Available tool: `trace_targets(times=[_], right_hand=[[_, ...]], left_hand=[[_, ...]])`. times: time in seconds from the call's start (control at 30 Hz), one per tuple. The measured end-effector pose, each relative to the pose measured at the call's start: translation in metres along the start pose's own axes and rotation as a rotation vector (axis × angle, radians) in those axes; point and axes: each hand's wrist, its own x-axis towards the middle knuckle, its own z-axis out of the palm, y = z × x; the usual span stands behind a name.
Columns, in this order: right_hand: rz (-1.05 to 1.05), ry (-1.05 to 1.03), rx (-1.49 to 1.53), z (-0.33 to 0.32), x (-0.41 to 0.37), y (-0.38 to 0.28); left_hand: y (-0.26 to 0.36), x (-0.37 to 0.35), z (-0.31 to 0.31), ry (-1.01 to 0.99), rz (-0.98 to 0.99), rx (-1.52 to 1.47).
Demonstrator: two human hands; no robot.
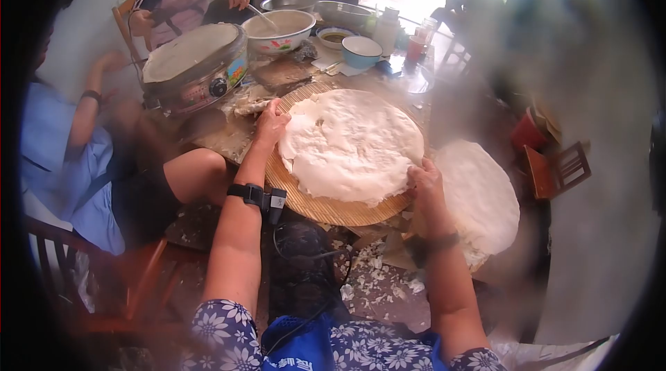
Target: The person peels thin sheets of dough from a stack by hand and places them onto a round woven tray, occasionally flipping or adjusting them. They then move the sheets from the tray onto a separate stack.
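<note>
A large, round, thin white pancake with an uneven surface and ragged edge lies over a round woven bamboo mat. My left hand is closed at the left edge of the pancake, over the mat's rim. On the opposite side my right hand pinches the right edge, thumb on top and fingers hidden beneath. More pale round pancakes lie on the table just right of my right hand.
A round electric griddle with a pale sheet on it stands at the left. Behind it, a person holds a utensil in an enamel basin. Another person in blue sits left. A blue bowl and bottles stand at the back. Crumbs litter the near side.
</note>
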Motion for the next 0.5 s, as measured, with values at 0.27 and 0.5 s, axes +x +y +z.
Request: trace_targets(times=[0.27, 0.5], right_hand=[[-0.023, 0.007, -0.094, -0.006, 0.009, 0.010], [-0.232, 0.218, -0.450, -0.014, -0.012, -0.004]], left_hand=[[0.013, -0.057, 0.015, 0.013, 0.332, 0.401], [0.005, -0.054, 0.015, -0.024, 0.442, 0.471]])
